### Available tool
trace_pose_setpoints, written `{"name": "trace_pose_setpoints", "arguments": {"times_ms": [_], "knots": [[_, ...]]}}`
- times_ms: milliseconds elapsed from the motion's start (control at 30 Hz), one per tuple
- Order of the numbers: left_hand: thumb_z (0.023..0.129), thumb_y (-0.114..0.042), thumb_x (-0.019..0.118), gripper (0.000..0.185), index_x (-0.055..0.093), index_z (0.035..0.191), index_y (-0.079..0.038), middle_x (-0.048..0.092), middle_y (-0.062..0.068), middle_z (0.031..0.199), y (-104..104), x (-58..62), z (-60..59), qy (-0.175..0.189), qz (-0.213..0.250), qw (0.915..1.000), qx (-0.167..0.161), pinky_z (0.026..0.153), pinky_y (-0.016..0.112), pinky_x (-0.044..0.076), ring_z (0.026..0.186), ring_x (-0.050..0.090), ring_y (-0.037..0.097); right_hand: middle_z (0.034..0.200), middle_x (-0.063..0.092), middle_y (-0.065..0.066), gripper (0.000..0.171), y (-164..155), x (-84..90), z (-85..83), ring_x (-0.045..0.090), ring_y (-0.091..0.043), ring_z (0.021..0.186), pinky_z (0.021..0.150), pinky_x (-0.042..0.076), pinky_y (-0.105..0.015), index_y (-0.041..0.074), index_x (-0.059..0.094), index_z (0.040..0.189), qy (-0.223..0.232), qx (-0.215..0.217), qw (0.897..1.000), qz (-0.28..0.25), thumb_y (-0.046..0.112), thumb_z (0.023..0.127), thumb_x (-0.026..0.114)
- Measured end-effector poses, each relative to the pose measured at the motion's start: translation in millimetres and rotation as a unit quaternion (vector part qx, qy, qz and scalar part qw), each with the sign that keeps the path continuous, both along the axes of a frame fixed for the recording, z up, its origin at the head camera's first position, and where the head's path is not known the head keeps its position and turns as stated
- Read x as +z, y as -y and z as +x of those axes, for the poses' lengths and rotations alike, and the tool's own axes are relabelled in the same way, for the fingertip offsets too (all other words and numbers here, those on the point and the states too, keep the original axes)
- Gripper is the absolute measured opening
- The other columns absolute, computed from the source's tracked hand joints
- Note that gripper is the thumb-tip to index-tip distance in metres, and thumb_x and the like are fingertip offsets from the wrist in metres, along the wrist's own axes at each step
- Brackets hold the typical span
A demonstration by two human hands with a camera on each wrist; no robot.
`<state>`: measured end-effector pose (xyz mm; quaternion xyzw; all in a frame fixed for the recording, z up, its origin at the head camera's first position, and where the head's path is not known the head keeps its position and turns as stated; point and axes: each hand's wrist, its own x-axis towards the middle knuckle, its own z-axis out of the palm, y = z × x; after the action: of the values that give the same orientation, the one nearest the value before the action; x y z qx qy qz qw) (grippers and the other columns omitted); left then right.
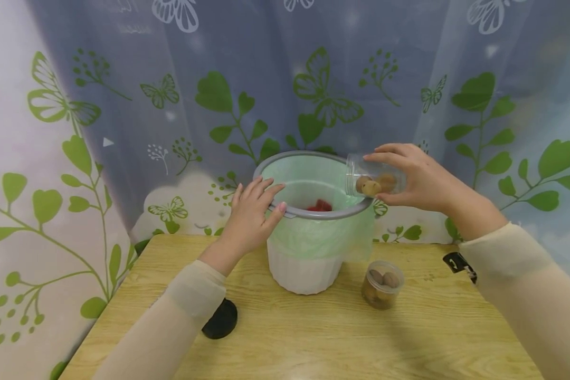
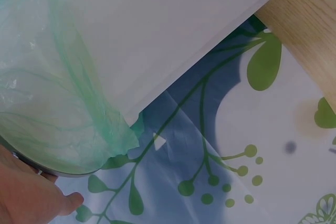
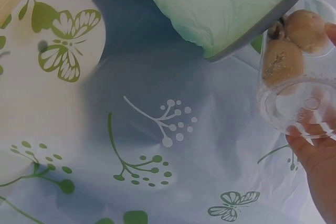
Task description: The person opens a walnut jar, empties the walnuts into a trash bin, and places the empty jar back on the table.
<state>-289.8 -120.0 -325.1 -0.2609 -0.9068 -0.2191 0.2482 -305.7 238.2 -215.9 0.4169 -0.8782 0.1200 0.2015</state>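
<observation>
My right hand (image 1: pixel 420 177) grips a clear plastic jar (image 1: pixel 358 173), which lies tipped on its side with its mouth over the right rim of a waste bin. Several round, brownish, mushroom-like pieces (image 3: pixel 283 62) are inside the jar, also seen in the right wrist view. The white bin (image 1: pixel 304 272) has a grey rim and a pale green bag liner (image 1: pixel 309 237) folded over it. My left hand (image 1: pixel 249 216) rests on the bin's left rim, its fingers extended over the edge. Some red pieces (image 1: pixel 320 206) lie down inside the bin.
In front of the bin on the right, a second clear jar (image 1: pixel 382 295) with brown round pieces stands on the wooden table (image 1: pixel 309 338). A black round lid (image 1: pixel 221 321) lies near my left forearm. By my right sleeve is a small black object (image 1: pixel 456 262). A patterned curtain (image 1: pixel 266 47) hangs behind.
</observation>
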Motion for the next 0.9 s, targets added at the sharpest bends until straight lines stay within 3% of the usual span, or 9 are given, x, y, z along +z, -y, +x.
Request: {"name": "trace_pose_setpoints", "arguments": {"times_ms": [167,367,567,900], "knots": [[0.104,-0.064,0.020,0.072,0.045,0.151,-0.016,0.038,0.014,0.156,0.2,-0.1,-0.2,0.001,0.003,1.0000,-0.001,0.115,0.066,0.006,0.150,0.019,0.033,0.140,0.049,-0.020,0.071,0.8,-0.4,-1.6,0.042,-0.045,0.129,0.099,0.035,-0.065,0.009,0.057,0.139,-0.014,0.012,1.000,-0.003,0.009,0.075,0.087],[0.103,-0.065,0.019,0.073,0.047,0.150,-0.015,0.038,0.014,0.156,0.2,-0.8,-1.0,-0.004,0.007,1.0000,-0.002,0.115,0.067,0.007,0.150,0.019,0.034,0.140,0.051,-0.022,0.076,3.5,-0.1,-2.9,0.045,-0.046,0.127,0.098,0.036,-0.065,0.010,0.058,0.140,-0.075,0.033,0.996,-0.043,0.008,0.071,0.090],[0.103,-0.066,0.019,0.074,0.046,0.150,-0.016,0.038,0.014,0.156,-0.5,-1.3,-1.3,-0.001,0.008,1.0000,-0.003,0.116,0.065,0.004,0.151,0.018,0.033,0.140,0.050,-0.019,0.072,3.3,-2.2,-0.9,0.044,-0.045,0.127,0.097,0.038,-0.064,0.011,0.057,0.140,-0.022,0.001,1.000,-0.002,0.010,0.075,0.088],[0.105,-0.062,0.023,0.067,0.046,0.150,-0.018,0.039,0.012,0.156,-0.9,-0.1,0.9,0.002,0.006,1.0000,0.004,0.116,0.065,0.006,0.151,0.018,0.031,0.142,0.048,-0.022,0.071,4.6,0.8,-1.0,0.043,-0.046,0.128,0.097,0.038,-0.065,0.009,0.057,0.140,-0.020,0.005,1.000,0.019,0.009,0.076,0.088]]}}
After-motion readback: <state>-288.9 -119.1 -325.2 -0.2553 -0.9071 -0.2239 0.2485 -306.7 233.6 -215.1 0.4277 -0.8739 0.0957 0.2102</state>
